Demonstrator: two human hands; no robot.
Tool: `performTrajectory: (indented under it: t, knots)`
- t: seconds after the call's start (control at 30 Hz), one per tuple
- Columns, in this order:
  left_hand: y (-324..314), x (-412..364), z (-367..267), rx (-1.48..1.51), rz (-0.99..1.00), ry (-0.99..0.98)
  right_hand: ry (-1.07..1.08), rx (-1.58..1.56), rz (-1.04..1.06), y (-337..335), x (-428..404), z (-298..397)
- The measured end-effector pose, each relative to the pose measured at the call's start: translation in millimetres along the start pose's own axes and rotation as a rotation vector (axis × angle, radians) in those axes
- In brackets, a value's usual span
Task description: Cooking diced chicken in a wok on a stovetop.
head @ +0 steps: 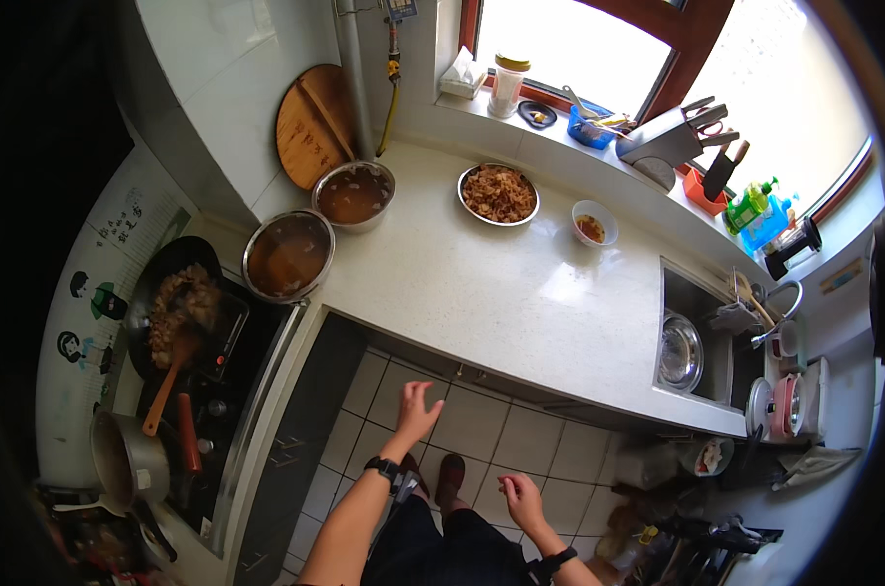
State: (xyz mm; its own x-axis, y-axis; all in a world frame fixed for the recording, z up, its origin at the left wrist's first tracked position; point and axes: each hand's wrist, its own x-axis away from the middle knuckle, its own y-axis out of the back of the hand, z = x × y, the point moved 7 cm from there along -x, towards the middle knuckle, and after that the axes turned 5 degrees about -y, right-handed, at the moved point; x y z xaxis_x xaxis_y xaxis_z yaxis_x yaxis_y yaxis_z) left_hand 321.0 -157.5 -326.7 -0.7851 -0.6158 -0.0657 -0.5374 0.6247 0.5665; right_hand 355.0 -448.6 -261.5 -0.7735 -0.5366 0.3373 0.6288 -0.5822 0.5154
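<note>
My left hand (417, 412) is in the air over the tiled floor, fingers apart and holding nothing. To its right, my right hand (520, 501) hangs with curled fingers and nothing visible in them. On the stove at the left, a black wok (140, 293) holds browned food pieces (186, 297) and a wooden spatula (165, 392). Two metal pots (288, 256) (354, 196) of brown liquid stand at the counter's left end. A metal plate heaped with browned food (499, 194) and a small bowl of reddish sauce (594, 223) rest on the counter.
A saucepan (143, 465) stands on the near side of the stove. The counter (471, 300) runs to a sink (713, 359) holding a metal basin (680, 353). A knife block (662, 135) and soap bottles (750, 209) line the windowsill. A round wooden board (314, 124) leans on the wall.
</note>
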Motion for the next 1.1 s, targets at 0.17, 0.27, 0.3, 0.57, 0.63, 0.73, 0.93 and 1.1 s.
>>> performTrajectory:
  t: [0.17, 0.27, 0.3, 0.57, 0.63, 0.73, 0.93, 1.1]
  knots:
    - [-93, -43, 41, 0.008, 0.225, 0.154, -0.117, -0.146, -0.043, -17, 13, -27]
    - [-135, -60, 66, 0.083, 0.371, 0.178, -0.133, -0.186, -0.069, -27, 17, -34]
    - [-141, -64, 71, 0.052, 0.361, 0.166, -0.145, -0.189, -0.072, -28, 20, -36]
    - [-145, -43, 97, 0.074, 0.279, 0.052, -0.175, -0.156, -0.031, -47, 31, -51]
    - [-139, -35, 93, 0.065, 0.308, 0.063, -0.183, -0.148, -0.027, -52, 31, -51]
    - [-124, -22, 84, 0.067, 0.318, 0.056, -0.172, -0.15, -0.009, -60, 26, -49]
    - [-88, 25, 88, 0.142, 0.227, 0.038, -0.036, -0.143, -0.006, -76, -19, -51]
    - [-47, 71, 114, 0.275, 0.179, 0.0, 0.08, -0.227, 0.002, -105, -87, -64]
